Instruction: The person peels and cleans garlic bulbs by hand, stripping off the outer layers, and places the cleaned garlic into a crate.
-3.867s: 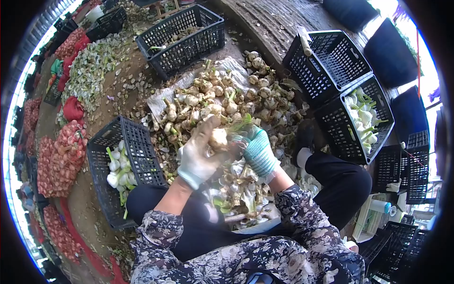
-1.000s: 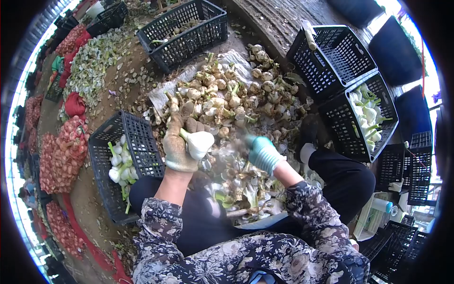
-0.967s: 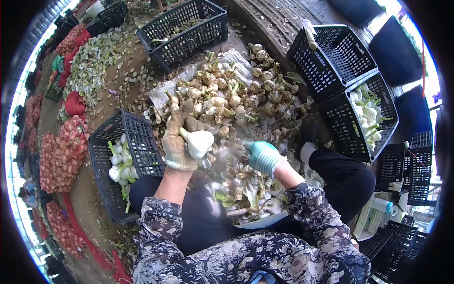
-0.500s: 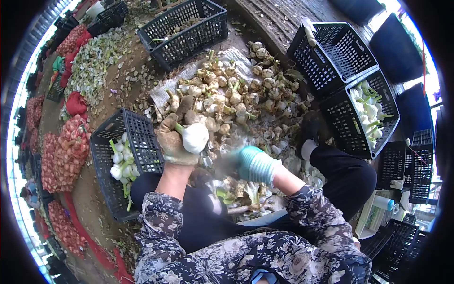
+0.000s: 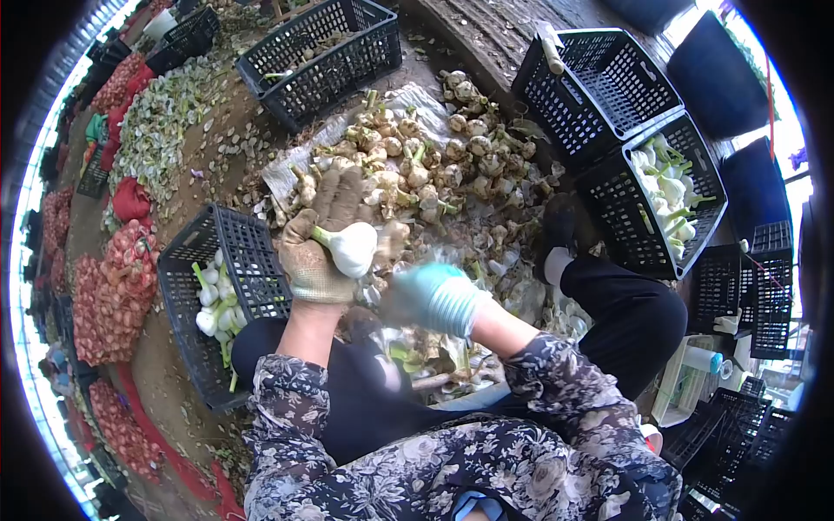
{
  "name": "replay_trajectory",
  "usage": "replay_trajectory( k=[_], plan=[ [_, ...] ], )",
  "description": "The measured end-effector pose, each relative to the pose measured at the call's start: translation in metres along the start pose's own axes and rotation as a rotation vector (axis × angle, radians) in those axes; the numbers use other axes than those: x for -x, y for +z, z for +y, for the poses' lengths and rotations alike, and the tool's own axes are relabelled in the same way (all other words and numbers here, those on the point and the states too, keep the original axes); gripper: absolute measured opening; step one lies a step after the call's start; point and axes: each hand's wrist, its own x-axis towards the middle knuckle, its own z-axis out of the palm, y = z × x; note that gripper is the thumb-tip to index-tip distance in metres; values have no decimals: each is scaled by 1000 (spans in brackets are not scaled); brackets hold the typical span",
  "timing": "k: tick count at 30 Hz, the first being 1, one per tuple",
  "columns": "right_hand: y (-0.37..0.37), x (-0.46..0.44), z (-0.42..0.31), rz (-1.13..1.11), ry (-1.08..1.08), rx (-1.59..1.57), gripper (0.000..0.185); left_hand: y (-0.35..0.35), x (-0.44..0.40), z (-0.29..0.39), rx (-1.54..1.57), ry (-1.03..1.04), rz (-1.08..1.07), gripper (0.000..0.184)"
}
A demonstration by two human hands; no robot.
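Note:
A clean white garlic bulb (image 5: 354, 249) with a short green stem rests in my left hand (image 5: 317, 247), whose brown-palmed glove faces up with the fingers stretched out beyond the bulb. Just right of it, my right hand (image 5: 434, 297) in a teal glove is smeared by motion, and its fingers cannot be made out. Beyond both hands a heap of unpeeled garlic (image 5: 417, 161) lies on a pale sheet (image 5: 282, 174). Loose peelings (image 5: 452, 347) cover the ground below my hands, between my legs.
Left stands a black crate (image 5: 252, 260) with white bulbs; another crate (image 5: 321, 74) is beyond the heap. On the right, one crate (image 5: 621, 208) holds white bulbs beside a crate (image 5: 599, 87) with a wooden-handled tool on its rim. Red net sacks (image 5: 113, 286) line the far left.
The bulb in my left hand was dirty at first and now shows white. My left hand has shifted left and turned palm up. My right hand has come closer to the bulb since a second ago.

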Motion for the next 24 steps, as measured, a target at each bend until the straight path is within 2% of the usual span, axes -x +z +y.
replay_trajectory(
  k=[1,3,4,6,7,8,9,10,11,12,13,14,15,16,19,21,22,23,24],
  plan=[
    [10,-3,10,-114,61,142,77,-4,-2,2,-16,17,-33,50],
    [4,27,13,324,67,7,82,8,-2,-7,-136,98,32,50],
    [-7,27,15,316,6,-178,86,10,0,-14,-201,97,29,51],
    [1,18,5,495,-238,-673,82,2,0,-32,-337,72,-10,50],
    [4,13,3,521,-252,-858,78,-4,-3,-40,-477,65,-58,48],
    [-7,16,-1,440,-124,-771,67,-10,-5,-47,-616,65,-108,45],
    [-24,23,-3,307,43,-1096,55,0,-3,-52,-572,9,-32,44],
    [-17,8,39,372,-2,-1421,50,-1,-5,-51,-654,105,-58,43],
    [-33,10,63,375,-127,-1685,49,-3,-8,-51,-734,203,-76,41],
    [-49,12,87,352,-259,-1949,48,2,-10,-41,-711,165,42,41],
    [-66,35,99,469,-450,-1903,59,5,-9,-34,-684,127,162,41],
    [-82,55,116,582,-642,-1843,70,4,-9,-30,-576,120,150,39],
    [-98,66,135,205,-902,-2171,73,1,-9,-29,-546,109,207,38],
    [-116,63,114,540,-957,-1990,74,-2,-10,-28,-520,95,260,36],
    [-88,4,176,635,-367,-1885,56,-10,-13,-26,-554,49,358,34],
    [-41,-49,201,624,105,-1312,40,-21,-16,-25,-597,25,400,33],
    [-1,-90,234,653,265,-753,37,-20,-17,-24,-604,7,445,32],
    [-4,-93,188,565,466,-429,44,-25,-18,-23,-602,-15,437,32],
    [11,-115,190,445,662,-169,49,-26,-19,-23,-606,-25,456,33]
  ],
)
